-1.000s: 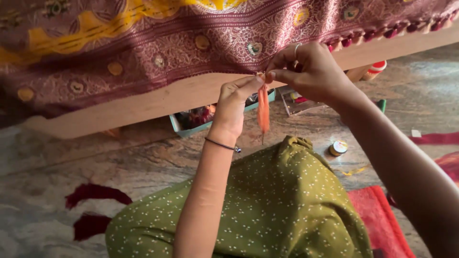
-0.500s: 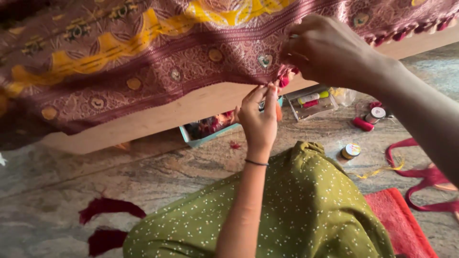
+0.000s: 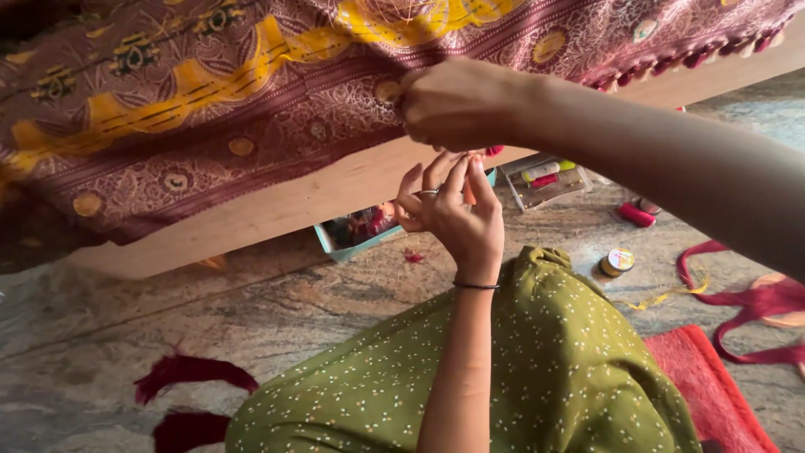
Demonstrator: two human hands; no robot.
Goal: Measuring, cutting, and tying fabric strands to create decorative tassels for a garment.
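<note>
A maroon cloth [image 3: 210, 126] with yellow and gold patterns drapes over a pale wooden board [image 3: 277, 210]. My right hand [image 3: 453, 105] reaches in from the right and pinches the cloth's lower edge. Just below it, my left hand [image 3: 449, 210], with a ring and a thin black bangle, holds a short orange thread bundle [image 3: 470, 195] between raised fingertips. Most of the bundle is hidden by the fingers. A fringe of red tassels [image 3: 696, 59] runs along the cloth's edge further right. My knee in green dotted fabric [image 3: 570, 369] lies under the left arm.
On the stone floor under the board sit a blue-rimmed box of threads [image 3: 360, 231] and a clear box of spools [image 3: 549, 180]. A small round spool [image 3: 618, 262], a red spool [image 3: 637, 216], maroon strips [image 3: 755, 302], maroon scraps [image 3: 193, 373] and a red mat [image 3: 713, 394] lie around.
Both hands have shifted left along the cloth's edge. The orange bundle hung free below the fingers a second ago; now the left hand's fingers cover most of it.
</note>
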